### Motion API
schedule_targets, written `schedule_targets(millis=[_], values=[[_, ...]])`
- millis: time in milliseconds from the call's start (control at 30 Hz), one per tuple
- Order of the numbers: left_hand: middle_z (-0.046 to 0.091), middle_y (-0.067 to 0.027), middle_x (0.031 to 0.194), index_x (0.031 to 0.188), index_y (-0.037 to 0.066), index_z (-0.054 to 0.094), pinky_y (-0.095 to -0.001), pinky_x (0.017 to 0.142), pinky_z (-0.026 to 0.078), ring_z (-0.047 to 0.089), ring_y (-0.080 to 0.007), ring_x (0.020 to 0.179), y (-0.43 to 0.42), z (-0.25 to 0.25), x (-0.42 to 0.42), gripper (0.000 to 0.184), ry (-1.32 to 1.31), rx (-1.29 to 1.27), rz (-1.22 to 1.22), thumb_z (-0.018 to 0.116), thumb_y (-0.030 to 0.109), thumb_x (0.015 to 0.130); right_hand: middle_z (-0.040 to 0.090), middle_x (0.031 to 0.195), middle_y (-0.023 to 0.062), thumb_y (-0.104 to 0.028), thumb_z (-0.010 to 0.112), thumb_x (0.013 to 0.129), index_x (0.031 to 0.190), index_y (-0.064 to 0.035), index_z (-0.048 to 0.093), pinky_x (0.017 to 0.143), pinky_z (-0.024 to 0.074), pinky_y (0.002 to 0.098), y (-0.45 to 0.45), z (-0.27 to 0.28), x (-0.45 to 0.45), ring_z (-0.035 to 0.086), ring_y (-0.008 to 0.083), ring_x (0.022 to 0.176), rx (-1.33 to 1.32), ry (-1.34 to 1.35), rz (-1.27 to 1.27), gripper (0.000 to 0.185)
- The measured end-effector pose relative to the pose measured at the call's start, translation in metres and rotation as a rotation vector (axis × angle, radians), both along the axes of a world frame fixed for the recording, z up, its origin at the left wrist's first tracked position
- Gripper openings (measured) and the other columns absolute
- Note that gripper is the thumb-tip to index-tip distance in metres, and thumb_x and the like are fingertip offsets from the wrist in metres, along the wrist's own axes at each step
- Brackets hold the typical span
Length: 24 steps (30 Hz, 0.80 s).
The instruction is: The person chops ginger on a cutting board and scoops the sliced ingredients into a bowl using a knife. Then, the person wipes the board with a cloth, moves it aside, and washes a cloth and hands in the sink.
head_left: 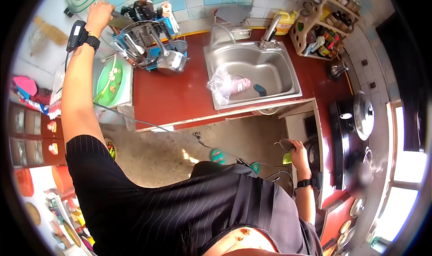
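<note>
At the upper left of the frame, your left hand [99, 18] is raised at the end of a stretched arm, its fingers bent beside a grey flat piece [120, 21] at the edge of the utensil rack [154, 52] — whether they grip it, you cannot tell from here. Below that hand, at the left, a green basin [102, 82] contains some pale scraps. The rack is crowded with dark handles and blades, and a steel ladle [172, 61] hangs over its right side, above the red counter [180, 87]. On the floor at bottom centre you can see a teal slipper [218, 156]. At upper centre, a clear plastic bag [220, 87] lies over the left part of the steel sink [270, 71], with a small blue item [259, 90] in the basin to its right and the faucet [270, 31] behind. A yellow jug [284, 24] stands past the faucet. At the lower right, your right hand [300, 156] has its fingers closed on a small dark object [285, 144] — too small to name — just above something green [287, 158]. Farther right, a shiny lid [363, 116] sits near the black stove [339, 161].
</note>
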<state>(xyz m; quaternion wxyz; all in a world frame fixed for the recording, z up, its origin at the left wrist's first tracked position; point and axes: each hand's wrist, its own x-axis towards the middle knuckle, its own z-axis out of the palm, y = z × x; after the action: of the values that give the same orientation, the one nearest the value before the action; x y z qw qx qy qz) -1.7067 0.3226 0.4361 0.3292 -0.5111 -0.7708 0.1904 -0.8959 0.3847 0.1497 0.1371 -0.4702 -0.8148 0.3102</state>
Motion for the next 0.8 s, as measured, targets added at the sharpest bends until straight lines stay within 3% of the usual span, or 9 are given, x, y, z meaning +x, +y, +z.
schedule_targets(millis=[100,200,267,333,500,567,633,700,800], values=[[0.066,-0.0151,0.119,0.109,0.01,0.071,-0.0475,0.097,0.046,0.059,-0.0342,0.115,0.019,-0.027,-0.017,0.035,0.004,-0.005,0.007,0.077,0.016,0.075,0.066,0.108,0.019,0.012,0.047,0.07,0.116,-0.0054,0.067,0.092,0.0507,0.0437,-0.013,-0.015,0.008,0.062,0.0396,0.104,-0.009,0.002,-0.043,0.053],[0.057,-0.0308,0.127,0.125,0.002,0.06,-0.0486,0.103,0.045,0.055,-0.0444,0.119,0.027,-0.089,-0.101,0.047,0.013,0.142,-0.235,0.069,0.003,0.078,0.065,0.108,0.0192,0.013,0.047,0.071,0.116,-0.0064,0.068,0.091,0.0504,0.0438,-0.036,0.001,0.011,0.061,0.041,0.104,-0.02,-0.037,-0.129,0.054],[0.052,-0.0324,0.134,0.136,0.001,0.052,-0.0472,0.109,0.041,0.049,-0.0482,0.125,0.024,-0.095,-0.087,0.064,-0.24,0.123,-0.132,0.063,-0.007,0.074,0.065,0.109,0.0184,0.012,0.05,0.073,0.116,-0.0069,0.069,0.093,0.0498,0.043,-0.048,0.007,0.017,0.062,0.0402,0.104,-0.117,-0.015,-0.213,0.051],[0.045,-0.0308,0.143,0.142,0.002,0.047,-0.0454,0.115,0.036,0.04,-0.0447,0.136,0.014,-0.115,-0.115,0.069,-0.128,0.194,-0.161,0.065,-0.003,0.076,0.066,0.108,0.0185,0.008,0.056,0.074,0.116,-0.0061,0.07,0.093,0.0501,0.0427,-0.053,-0.013,0.034,0.063,0.0386,0.105,-0.131,0.011,-0.247,0.046],[0.053,-0.0259,0.135,0.127,-0.002,0.056,-0.0462,0.106,0.041,0.05,-0.0426,0.125,-0.011,-0.109,-0.028,0.036,-0.077,0.308,-0.217,0.061,0.008,0.093,0.067,0.11,0.0199,-0.003,0.061,0.078,0.119,-0.0054,0.068,0.095,0.0512,0.0427,-0.075,-0.021,0.064,0.064,0.0383,0.107,-0.07,-0.025,-0.304,0.042],[0.058,-0.0226,0.122,0.116,-0.002,0.06,-0.0472,0.097,0.044,0.054,-0.0408,0.116,-0.015,-0.133,0.029,0.025,-0.404,0.27,-0.313,0.06,0.01,0.094,0.065,0.117,0.0175,-0.005,0.06,0.08,0.126,-0.0081,0.064,0.099,0.0497,0.0418,-0.098,-0.018,0.092,0.061,0.0367,0.112,-0.081,-0.044,-0.339,0.046],[0.058,-0.0214,0.111,0.106,0.0,0.06,-0.0479,0.088,0.045,0.057,-0.0392,0.107,-0.031,-0.145,0.121,0.016,-0.495,0.284,-0.457,0.058,0.013,0.097,0.064,0.114,0.0188,-0.006,0.06,0.081,0.125,-0.0068,0.064,0.097,0.0495,0.0436,-0.119,-0.029,0.122,0.062,0.0374,0.109,-0.081,0.021,-0.397,0.044],[0.059,-0.0198,0.103,0.103,0.003,0.06,-0.0482,0.081,0.047,0.06,-0.0388,0.097,-0.044,-0.154,0.232,0.013,-0.54,0.272,-0.433,0.056,0.015,0.099,0.064,0.11,0.02,-0.013,0.062,0.086,0.127,-0.0066,0.061,0.093,0.0505,0.0457,-0.149,-0.032,0.164,0.062,0.0379,0.107,-0.017,0.045,-0.404,0.041],[0.065,-0.0186,0.093,0.099,0.003,0.063,-0.0455,0.078,0.05,0.064,-0.037,0.087,-0.055,-0.199,0.369,0.015,-0.858,0.218,-0.474,0.055,0.016,0.099,0.066,0.106,0.018,-0.027,0.061,0.089,0.117,-0.0058,0.062,0.089,0.0513,0.0454,-0.218,-0.012,0.234,0.064,0.0359,0.104,0.007,0.121,-0.568,0.035]])
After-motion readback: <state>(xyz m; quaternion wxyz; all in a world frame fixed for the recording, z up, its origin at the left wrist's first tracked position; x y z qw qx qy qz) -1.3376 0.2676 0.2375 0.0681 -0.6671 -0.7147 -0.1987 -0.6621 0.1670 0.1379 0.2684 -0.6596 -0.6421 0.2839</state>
